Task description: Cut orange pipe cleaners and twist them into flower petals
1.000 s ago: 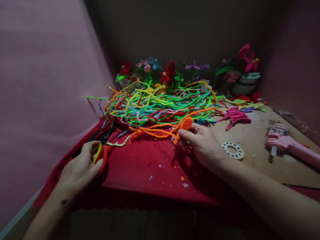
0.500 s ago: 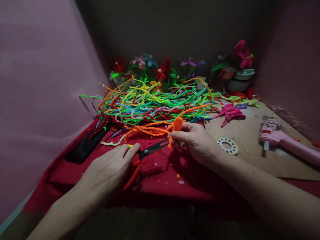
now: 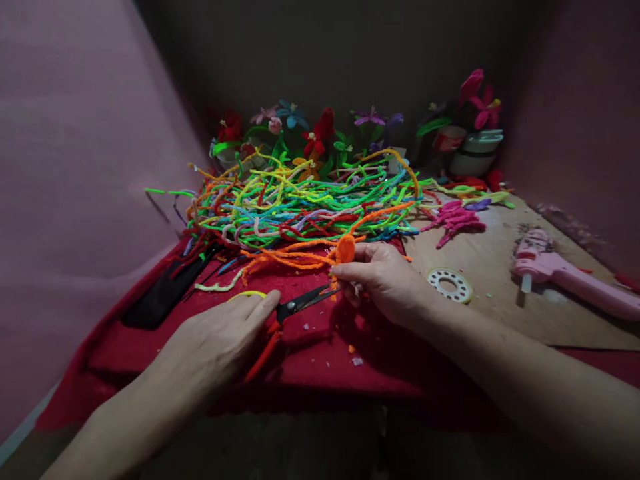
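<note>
My left hand [image 3: 227,330] is closed around the scissors [image 3: 295,307], whose handles are red and yellow and whose blades are dark. The blade tips reach to the lower end of an orange pipe-cleaner petal [image 3: 345,249], near my right fingertips. My right hand [image 3: 383,277] pinches that petal, a rounded orange loop with a short stub below. Its far fingers are partly hidden. Behind the petal lie several loose orange pipe cleaners [image 3: 285,257] on the red cloth [image 3: 300,360].
A heap of coloured pipe cleaners [image 3: 310,203] spans the middle, with pipe-cleaner flowers [image 3: 320,137] behind. On the board [image 3: 500,280] at right are a pink glue gun [image 3: 555,267], a white ring with holes [image 3: 449,285] and pink petals [image 3: 455,222]. A black flat object [image 3: 163,297] lies left.
The scissor blades have come closer together at the stub under the orange petal. The whole view has shifted slightly; the other things lie as before.
</note>
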Tool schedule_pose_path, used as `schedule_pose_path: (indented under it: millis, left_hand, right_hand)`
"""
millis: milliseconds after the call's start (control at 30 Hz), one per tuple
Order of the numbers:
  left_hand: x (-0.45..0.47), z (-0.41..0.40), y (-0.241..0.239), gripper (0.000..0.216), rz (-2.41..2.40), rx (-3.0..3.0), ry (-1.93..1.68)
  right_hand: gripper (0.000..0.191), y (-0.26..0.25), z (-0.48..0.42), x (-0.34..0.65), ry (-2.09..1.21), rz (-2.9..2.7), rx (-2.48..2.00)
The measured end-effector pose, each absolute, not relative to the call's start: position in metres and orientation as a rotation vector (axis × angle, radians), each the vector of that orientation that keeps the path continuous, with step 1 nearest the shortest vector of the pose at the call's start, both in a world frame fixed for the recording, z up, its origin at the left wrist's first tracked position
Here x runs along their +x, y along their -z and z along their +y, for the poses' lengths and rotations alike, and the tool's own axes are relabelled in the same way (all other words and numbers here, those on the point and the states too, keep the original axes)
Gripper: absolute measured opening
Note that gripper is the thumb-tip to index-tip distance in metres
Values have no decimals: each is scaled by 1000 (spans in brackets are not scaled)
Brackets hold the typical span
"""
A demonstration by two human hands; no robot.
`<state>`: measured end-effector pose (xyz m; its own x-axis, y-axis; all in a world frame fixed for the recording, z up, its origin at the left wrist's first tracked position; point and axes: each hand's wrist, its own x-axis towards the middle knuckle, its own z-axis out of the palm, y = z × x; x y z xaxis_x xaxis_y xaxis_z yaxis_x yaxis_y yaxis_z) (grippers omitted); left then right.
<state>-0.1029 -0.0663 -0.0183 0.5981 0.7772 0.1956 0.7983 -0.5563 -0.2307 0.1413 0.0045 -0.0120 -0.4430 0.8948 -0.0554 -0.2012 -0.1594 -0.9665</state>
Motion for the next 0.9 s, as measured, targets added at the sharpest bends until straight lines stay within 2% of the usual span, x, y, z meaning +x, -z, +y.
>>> schedule_pose_path:
  millis: [300, 567, 900]
  left_hand:
    - [-93, -68, 7, 47, -1456, -2574, -46]
    - [-118, -73, 30, 49, -1411, -2635, 288]
    - [-103, -70, 21, 40, -1450, -2736, 481]
  right_hand:
    - [7, 15, 6, 142, -1769, -1299, -813]
    - [11, 12, 7, 141, -1781, -1237, -860]
    - [13, 12, 3, 140, -1581, -1279, -858]
